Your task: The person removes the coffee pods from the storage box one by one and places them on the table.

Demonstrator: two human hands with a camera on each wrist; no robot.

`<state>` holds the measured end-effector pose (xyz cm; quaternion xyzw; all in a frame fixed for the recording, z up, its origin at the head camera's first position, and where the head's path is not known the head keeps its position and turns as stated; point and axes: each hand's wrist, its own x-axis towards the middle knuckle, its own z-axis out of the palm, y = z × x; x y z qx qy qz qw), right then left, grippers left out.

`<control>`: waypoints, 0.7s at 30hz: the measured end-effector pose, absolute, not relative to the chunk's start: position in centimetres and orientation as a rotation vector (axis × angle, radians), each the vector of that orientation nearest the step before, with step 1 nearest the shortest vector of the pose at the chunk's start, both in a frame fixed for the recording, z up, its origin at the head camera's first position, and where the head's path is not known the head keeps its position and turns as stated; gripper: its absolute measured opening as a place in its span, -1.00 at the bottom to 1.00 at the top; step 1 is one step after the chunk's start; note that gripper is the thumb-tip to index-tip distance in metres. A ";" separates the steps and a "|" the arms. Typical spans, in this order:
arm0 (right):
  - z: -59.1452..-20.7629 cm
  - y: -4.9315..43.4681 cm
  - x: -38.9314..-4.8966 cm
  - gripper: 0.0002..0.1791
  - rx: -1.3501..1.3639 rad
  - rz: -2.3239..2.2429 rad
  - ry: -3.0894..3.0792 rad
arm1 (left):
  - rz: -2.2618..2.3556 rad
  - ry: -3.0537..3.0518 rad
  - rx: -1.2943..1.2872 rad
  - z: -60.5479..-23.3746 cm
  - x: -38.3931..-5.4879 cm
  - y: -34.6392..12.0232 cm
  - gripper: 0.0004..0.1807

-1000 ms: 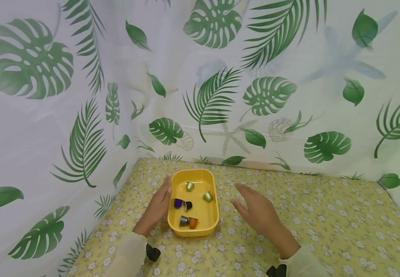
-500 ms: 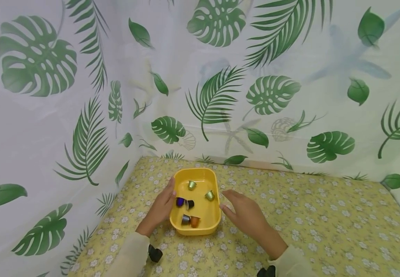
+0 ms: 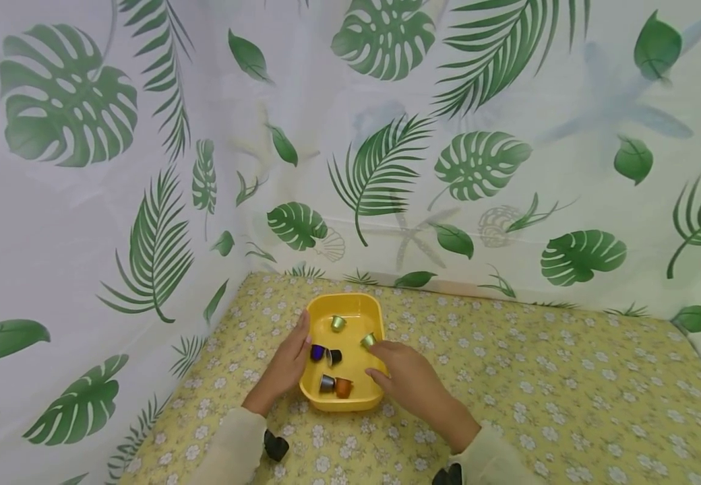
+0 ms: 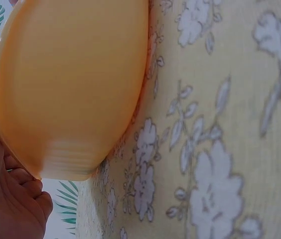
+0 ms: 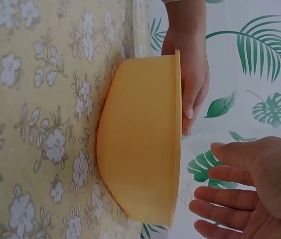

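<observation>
On the flowered cloth stands a yellow tub [image 3: 350, 406] holding several coffee capsules. My left hand [image 3: 286, 364] holds the tub's left side, thumb at the rim. My right hand [image 3: 414, 380] reaches over the right rim, thumb and fingers spread apart. Its fingertips overlap a light green capsule [image 3: 367, 340] in the head view. A second green capsule [image 3: 338, 323] lies toward the back. At the left are a purple capsule [image 3: 317, 352] and a black capsule [image 3: 334, 357]. A grey capsule [image 3: 327, 383] and an orange capsule [image 3: 343, 387] sit together near the front.
The yellow flowered cloth [image 3: 538, 384] covers the table and extends well to the right of the tub. White leaf-printed sheets [image 3: 478, 256] hang behind and along the left side.
My right hand has moved left from beside the tub to over its right rim, up to the green capsule. The left hand has stayed at the tub's left side.
</observation>
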<state>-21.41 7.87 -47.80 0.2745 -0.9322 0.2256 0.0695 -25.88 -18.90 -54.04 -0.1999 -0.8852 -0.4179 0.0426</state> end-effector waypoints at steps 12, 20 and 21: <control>-48.2 6.4 -22.0 -0.60 0.930 0.738 -2.882 | -1.236 -2.752 -0.555 -54.3 -25.9 -18.2 -0.41; -48.4 5.3 -22.7 -0.58 0.943 0.725 -2.959 | -1.218 -2.764 -0.544 -54.2 -25.6 -18.5 -0.41; -48.5 5.1 -22.8 -0.58 0.949 0.716 -2.963 | -1.218 -2.764 -0.543 -54.2 -25.6 -18.5 -0.41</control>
